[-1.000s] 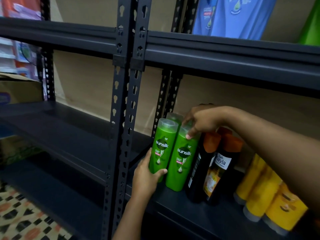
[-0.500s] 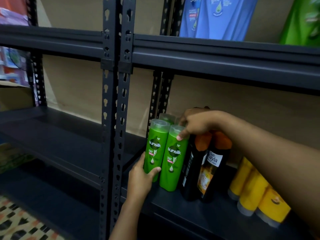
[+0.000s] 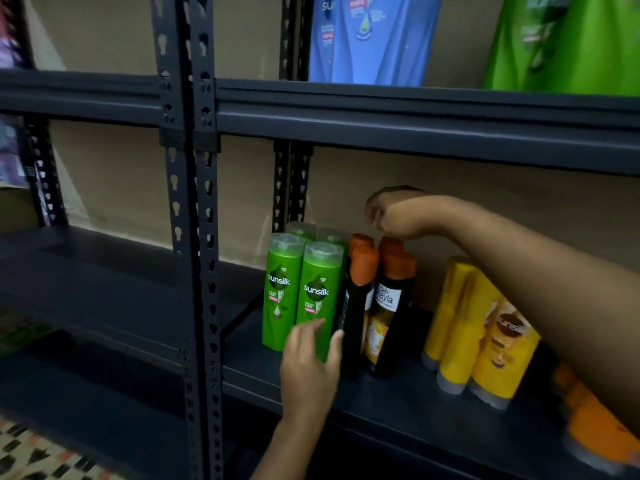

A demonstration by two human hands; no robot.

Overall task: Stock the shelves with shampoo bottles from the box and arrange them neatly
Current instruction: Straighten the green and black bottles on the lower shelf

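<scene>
Several green Sunsilk shampoo bottles stand upright in two rows at the left end of the dark shelf. My left hand hovers at the base of the front right green bottle, fingers apart, fingertips just at its label. My right hand reaches in from the right and hangs loosely curled above the orange caps of the black bottles, holding nothing. The box is out of view.
Yellow bottles and orange bottles stand further right on the same shelf. Blue pouches and a green pouch sit on the shelf above. A perforated upright post divides off the bare left bay.
My left hand let go of the front left green bottle and slid right to the other's base. My right hand lifted off the green cap and moved right, above the orange caps.
</scene>
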